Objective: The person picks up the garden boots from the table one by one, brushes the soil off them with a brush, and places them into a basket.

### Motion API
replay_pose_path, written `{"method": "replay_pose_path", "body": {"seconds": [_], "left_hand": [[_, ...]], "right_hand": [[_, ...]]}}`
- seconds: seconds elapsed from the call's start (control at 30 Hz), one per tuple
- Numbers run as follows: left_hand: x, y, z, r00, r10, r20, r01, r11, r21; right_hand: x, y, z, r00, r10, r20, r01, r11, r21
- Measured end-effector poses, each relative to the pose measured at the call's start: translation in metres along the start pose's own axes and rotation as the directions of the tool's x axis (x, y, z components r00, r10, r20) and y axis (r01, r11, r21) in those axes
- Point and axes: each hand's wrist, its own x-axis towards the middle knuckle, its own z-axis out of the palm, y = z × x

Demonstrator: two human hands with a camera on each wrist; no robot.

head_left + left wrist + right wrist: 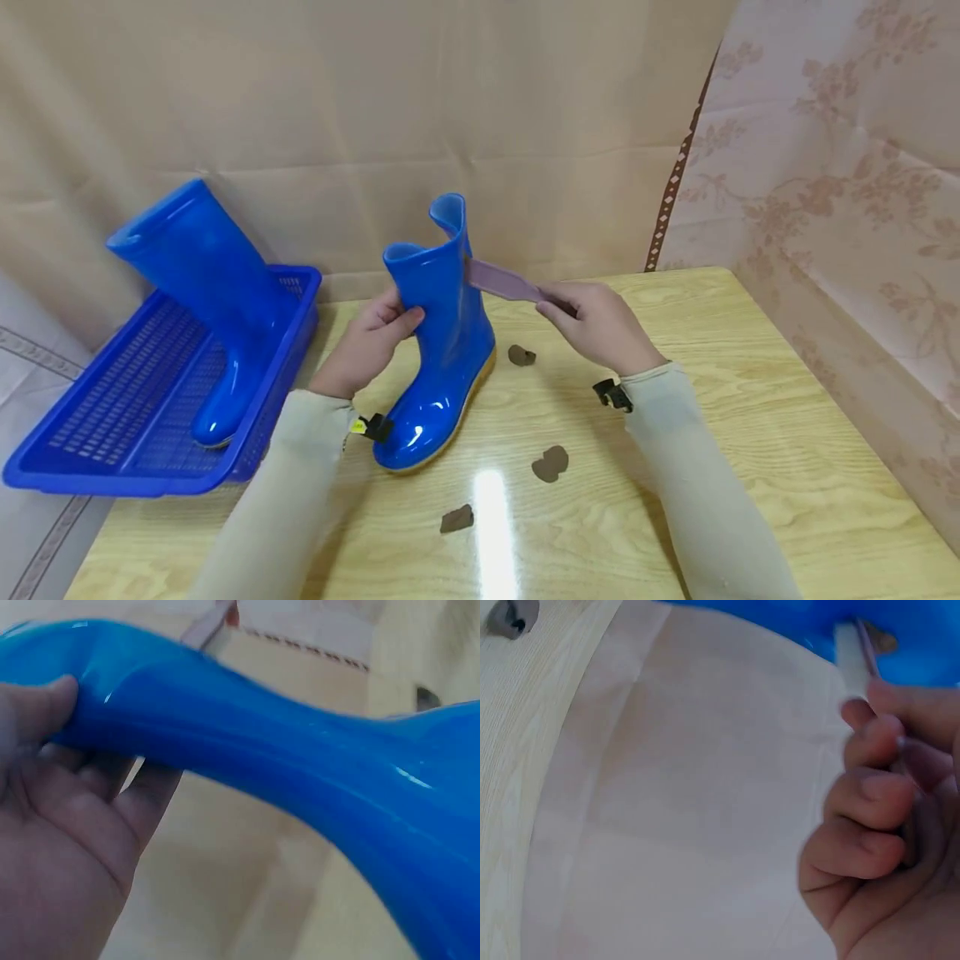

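A glossy blue rubber boot point(442, 358) is over the table, toe pointing toward me and its top opening bent inward. My left hand point(375, 337) grips the shaft from the left, thumb on the near side and fingers behind; the left wrist view shows this hand point(67, 787) on the boot point(247, 727) close up. My right hand point(600, 325) holds a mauve brush point(502, 281) by its handle, its head against the shaft's right side. In the right wrist view, its pale bristles point(851, 656) lie beside a brown patch point(885, 641) on the boot.
A second blue boot point(202, 283) leans in a blue plastic basket point(161, 483) on the left. Three flat brown pieces lie on the wooden table point(750, 467): one point(521, 356) by the heel, two others point(551, 464) nearer me. Beige cloth point(337, 125) hangs behind.
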Motion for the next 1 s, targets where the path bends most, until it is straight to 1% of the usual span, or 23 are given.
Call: {"method": "replay_pose_path", "body": {"seconds": [0.07, 0.1, 0.13, 0.17, 0.23, 0.3, 0.33, 0.37, 0.4, 0.43, 0.47, 0.53, 0.6, 0.67, 0.73, 0.77, 0.83, 0.9, 0.97, 1.0], "left_hand": [[-0.003, -0.011, -0.002, 1.000, -0.031, 0.003, 0.031, 0.999, -0.042], [-0.005, -0.014, 0.000, 0.999, -0.033, -0.016, 0.032, 0.997, -0.069], [-0.006, -0.017, 0.003, 0.998, -0.026, -0.054, 0.021, 0.995, -0.094], [-0.009, -0.018, 0.008, 0.994, -0.020, -0.105, 0.010, 0.995, -0.096], [-0.014, -0.016, 0.023, 0.978, -0.031, -0.208, 0.022, 0.999, -0.041], [-0.018, -0.014, 0.040, 0.954, -0.044, -0.297, 0.055, 0.998, 0.031], [-0.020, -0.014, 0.046, 0.945, -0.048, -0.324, 0.075, 0.995, 0.071], [-0.022, -0.013, 0.051, 0.941, -0.058, -0.334, 0.100, 0.989, 0.111], [-0.022, -0.013, 0.053, 0.939, -0.063, -0.337, 0.114, 0.984, 0.137], [-0.021, -0.014, 0.053, 0.942, -0.048, -0.332, 0.101, 0.984, 0.144], [-0.020, -0.014, 0.051, 0.946, -0.036, -0.321, 0.087, 0.985, 0.146], [-0.016, -0.015, 0.042, 0.958, -0.026, -0.284, 0.065, 0.990, 0.128], [-0.010, -0.017, 0.031, 0.971, -0.037, -0.236, 0.054, 0.996, 0.064], [-0.006, -0.020, 0.020, 0.981, -0.067, -0.182, 0.066, 0.998, -0.013], [-0.002, -0.024, 0.011, 0.984, -0.103, -0.145, 0.092, 0.993, -0.080], [-0.001, -0.025, 0.007, 0.983, -0.121, -0.135, 0.108, 0.989, -0.098], [0.003, -0.026, 0.004, 0.981, -0.150, -0.124, 0.142, 0.987, -0.075], [0.006, -0.026, 0.006, 0.979, -0.157, -0.128, 0.153, 0.987, -0.039], [0.009, -0.027, 0.012, 0.975, -0.156, -0.157, 0.160, 0.987, 0.008], [0.009, -0.026, 0.015, 0.972, -0.152, -0.181, 0.161, 0.986, 0.032]], "right_hand": [[0.000, 0.001, 0.001, 0.999, 0.008, 0.041, -0.008, 1.000, -0.013], [0.000, 0.001, 0.002, 0.999, 0.010, 0.053, -0.009, 1.000, -0.018], [0.000, 0.001, 0.003, 0.998, 0.008, 0.057, -0.007, 1.000, -0.022], [0.000, 0.000, 0.004, 0.998, 0.007, 0.058, -0.006, 1.000, -0.026], [0.000, 0.000, 0.005, 0.999, 0.004, 0.051, -0.002, 1.000, -0.030], [-0.001, 0.000, 0.005, 0.999, 0.003, 0.046, -0.001, 0.999, -0.035], [-0.001, 0.000, 0.004, 0.999, 0.003, 0.044, -0.002, 0.999, -0.034], [-0.002, 0.000, 0.004, 0.999, -0.003, 0.038, 0.004, 0.999, -0.038], [-0.002, 0.001, 0.003, 0.999, -0.005, 0.035, 0.006, 0.999, -0.037], [-0.003, 0.002, 0.002, 1.000, -0.006, 0.030, 0.007, 0.999, -0.038], [-0.003, 0.003, 0.001, 1.000, -0.006, 0.025, 0.007, 0.999, -0.037], [-0.005, 0.004, -0.002, 1.000, -0.004, 0.011, 0.004, 1.000, -0.029], [-0.007, 0.006, -0.006, 1.000, 0.007, 0.004, -0.007, 1.000, -0.015], [-0.009, 0.007, -0.011, 1.000, 0.010, 0.007, -0.010, 1.000, 0.002], [-0.011, 0.007, -0.013, 1.000, 0.006, 0.011, -0.006, 1.000, 0.013], [-0.011, 0.008, -0.014, 1.000, 0.003, 0.015, -0.003, 1.000, 0.013], [-0.011, 0.009, -0.014, 1.000, 0.003, 0.026, -0.003, 1.000, 0.007], [-0.012, 0.012, -0.013, 0.999, 0.013, 0.035, -0.013, 1.000, -0.003], [-0.012, 0.015, -0.012, 0.998, 0.036, 0.048, -0.035, 0.999, -0.010], [-0.013, 0.016, -0.011, 0.997, 0.048, 0.055, -0.047, 0.999, -0.012]]}}
